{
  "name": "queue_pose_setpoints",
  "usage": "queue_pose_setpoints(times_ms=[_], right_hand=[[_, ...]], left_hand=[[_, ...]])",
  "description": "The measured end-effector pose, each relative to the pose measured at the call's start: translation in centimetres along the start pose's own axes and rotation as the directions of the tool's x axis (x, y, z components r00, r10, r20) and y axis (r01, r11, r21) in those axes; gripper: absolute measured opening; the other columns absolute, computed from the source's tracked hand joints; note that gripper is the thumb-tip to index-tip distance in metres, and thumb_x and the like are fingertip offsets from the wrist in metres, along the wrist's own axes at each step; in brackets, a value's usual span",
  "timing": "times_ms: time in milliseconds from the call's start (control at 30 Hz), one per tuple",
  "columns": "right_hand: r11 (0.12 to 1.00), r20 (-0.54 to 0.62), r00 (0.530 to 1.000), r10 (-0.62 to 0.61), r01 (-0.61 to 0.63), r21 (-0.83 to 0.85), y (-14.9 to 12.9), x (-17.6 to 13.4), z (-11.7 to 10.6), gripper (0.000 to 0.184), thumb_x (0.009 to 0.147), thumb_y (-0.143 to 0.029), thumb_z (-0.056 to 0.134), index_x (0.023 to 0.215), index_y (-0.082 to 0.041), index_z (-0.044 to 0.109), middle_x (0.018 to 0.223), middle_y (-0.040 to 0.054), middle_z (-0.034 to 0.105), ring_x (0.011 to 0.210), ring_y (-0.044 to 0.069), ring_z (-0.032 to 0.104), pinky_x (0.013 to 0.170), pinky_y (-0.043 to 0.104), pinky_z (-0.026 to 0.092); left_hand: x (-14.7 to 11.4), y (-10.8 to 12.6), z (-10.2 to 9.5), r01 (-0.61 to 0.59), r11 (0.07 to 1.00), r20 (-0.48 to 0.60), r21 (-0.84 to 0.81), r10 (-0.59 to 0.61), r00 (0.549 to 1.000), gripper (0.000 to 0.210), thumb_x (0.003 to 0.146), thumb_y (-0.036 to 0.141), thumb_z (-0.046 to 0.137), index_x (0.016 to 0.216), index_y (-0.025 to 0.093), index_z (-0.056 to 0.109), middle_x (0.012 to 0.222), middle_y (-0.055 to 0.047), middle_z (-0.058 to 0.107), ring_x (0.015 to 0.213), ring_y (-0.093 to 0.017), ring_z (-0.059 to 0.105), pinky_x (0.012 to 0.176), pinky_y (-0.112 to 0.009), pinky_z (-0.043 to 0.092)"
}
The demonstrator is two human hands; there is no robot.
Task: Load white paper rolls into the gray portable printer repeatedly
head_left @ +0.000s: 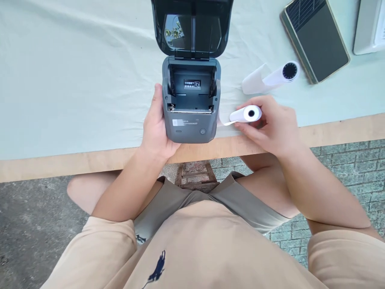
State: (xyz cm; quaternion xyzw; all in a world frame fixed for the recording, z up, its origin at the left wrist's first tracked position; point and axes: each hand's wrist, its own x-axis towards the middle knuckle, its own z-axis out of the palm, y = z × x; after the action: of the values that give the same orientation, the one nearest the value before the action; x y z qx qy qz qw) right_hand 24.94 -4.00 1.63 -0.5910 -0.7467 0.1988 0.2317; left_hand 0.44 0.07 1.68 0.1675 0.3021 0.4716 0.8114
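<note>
A dark grey portable label printer (192, 128) rests in my left hand (156, 128), which is wrapped round its left side and lower edge. Its lid (192, 28) is flipped up and back, and the paper bay (192, 96) inside holds no roll. Just right of the printer, my right hand (270, 124) grips a small white paper roll (251, 113) between thumb and fingers. A loose strip hangs from this roll toward the printer's side. Behind my right hand, a second white roll (273, 80) with a dark core lies partly unwound on the cloth.
A smartphone-like dark slab (321, 44) with a pale edge lies at the upper right. A light grey device (368, 32) is cut off by the right border. Pale green cloth (75, 80) covers the table, whose wooden front edge (90, 162) runs before my lap.
</note>
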Motion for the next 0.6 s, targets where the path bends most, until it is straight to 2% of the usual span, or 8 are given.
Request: queue_pose_setpoints(times_ms=[67, 133, 200, 233, 333, 400, 500, 600], right_hand=[[0.995, -0.045, 0.998, -0.035, 0.039, 0.095, 0.5, -0.1, -0.4, 0.037, 0.081, -0.046, 0.078, 0.11, -0.029, 0.064, 0.098, 0.001, 0.075, 0.06, 0.015, 0.064, 0.049, 0.03, 0.047], [0.98, -0.214, 0.976, -0.039, 0.08, 0.184, 1.0, 0.0, -1.2, 0.031, 0.088, -0.053, 0.069, 0.109, -0.031, 0.062, 0.095, 0.0024, 0.071, 0.064, 0.017, 0.064, 0.047, 0.032, 0.042], [0.981, -0.401, 0.916, 0.019, 0.06, 0.183, 1.5, 0.5, -1.8, 0.019, 0.093, -0.048, 0.062, 0.103, -0.032, 0.059, 0.089, 0.0033, 0.063, 0.068, 0.018, 0.06, 0.049, 0.033, 0.039], [0.987, -0.437, 0.898, 0.052, 0.021, 0.161, 1.7, 0.8, -2.0, 0.015, 0.092, -0.041, 0.063, 0.1, -0.031, 0.056, 0.092, 0.0038, 0.061, 0.072, 0.019, 0.059, 0.053, 0.034, 0.039], [0.987, -0.324, 0.937, 0.133, -0.095, 0.132, 2.2, 2.0, -2.0, 0.032, 0.08, -0.026, 0.071, 0.101, -0.031, 0.047, 0.11, 0.0059, 0.058, 0.088, 0.02, 0.059, 0.062, 0.034, 0.041], [0.981, -0.265, 0.949, 0.173, -0.141, 0.135, 2.4, 2.7, -1.6, 0.037, 0.078, -0.025, 0.071, 0.098, -0.03, 0.041, 0.106, 0.0051, 0.056, 0.087, 0.019, 0.056, 0.064, 0.034, 0.041], [0.98, -0.33, 0.928, 0.171, -0.128, 0.15, 2.4, 3.5, -1.2, 0.038, 0.077, -0.031, 0.072, 0.089, -0.029, 0.036, 0.093, 0.0023, 0.05, 0.076, 0.016, 0.049, 0.063, 0.034, 0.041], [0.96, -0.363, 0.919, 0.153, -0.05, 0.276, 2.1, 4.1, -1.5, 0.037, 0.08, -0.041, 0.072, 0.087, -0.031, 0.036, 0.086, 0.0004, 0.047, 0.072, 0.018, 0.048, 0.062, 0.034, 0.042]], left_hand=[[0.0, 0.1, 0.3, 0.038, 0.999, -0.045, 0.017, -0.037, 0.998, 0.062, 0.109, 0.047, 0.02, 0.103, 0.023, 0.076, 0.113, -0.005, 0.079, 0.123, -0.029, 0.067, 0.111, -0.048, 0.055], [0.1, 0.2, 0.5, 0.055, 0.998, -0.089, 0.03, -0.052, 0.995, 0.061, 0.108, 0.048, 0.021, 0.1, 0.025, 0.076, 0.119, -0.005, 0.078, 0.13, -0.029, 0.064, 0.113, -0.048, 0.054], [0.1, 0.3, 0.6, 0.066, 0.997, -0.122, 0.045, -0.06, 0.991, 0.059, 0.107, 0.051, 0.023, 0.099, 0.026, 0.076, 0.124, -0.004, 0.076, 0.136, -0.03, 0.059, 0.116, -0.048, 0.052], [0.0, 0.3, 0.6, 0.071, 0.996, -0.134, 0.053, -0.064, 0.989, 0.058, 0.107, 0.052, 0.025, 0.099, 0.026, 0.076, 0.126, -0.003, 0.076, 0.14, -0.03, 0.056, 0.117, -0.048, 0.05], [0.0, 0.2, 0.3, 0.073, 0.994, -0.145, 0.076, -0.061, 0.988, 0.054, 0.106, 0.052, 0.028, 0.099, 0.028, 0.076, 0.129, 0.0, 0.075, 0.146, -0.029, 0.05, 0.121, -0.045, 0.046], [0.0, 0.2, 0.1, 0.062, 0.995, -0.124, 0.084, -0.051, 0.991, 0.054, 0.107, 0.051, 0.027, 0.099, 0.028, 0.075, 0.13, 0.002, 0.075, 0.146, -0.028, 0.049, 0.122, -0.044, 0.045], [0.1, 0.1, -0.1, 0.042, 0.996, -0.08, 0.08, -0.035, 0.996, 0.056, 0.108, 0.049, 0.023, 0.098, 0.028, 0.074, 0.129, 0.003, 0.075, 0.144, -0.026, 0.052, 0.121, -0.042, 0.047], [0.2, 0.1, 0.0, 0.03, 0.997, -0.069, 0.075, -0.025, 0.997, 0.056, 0.108, 0.048, 0.022, 0.1, 0.027, 0.074, 0.126, 0.001, 0.076, 0.14, -0.026, 0.056, 0.117, -0.041, 0.051]])
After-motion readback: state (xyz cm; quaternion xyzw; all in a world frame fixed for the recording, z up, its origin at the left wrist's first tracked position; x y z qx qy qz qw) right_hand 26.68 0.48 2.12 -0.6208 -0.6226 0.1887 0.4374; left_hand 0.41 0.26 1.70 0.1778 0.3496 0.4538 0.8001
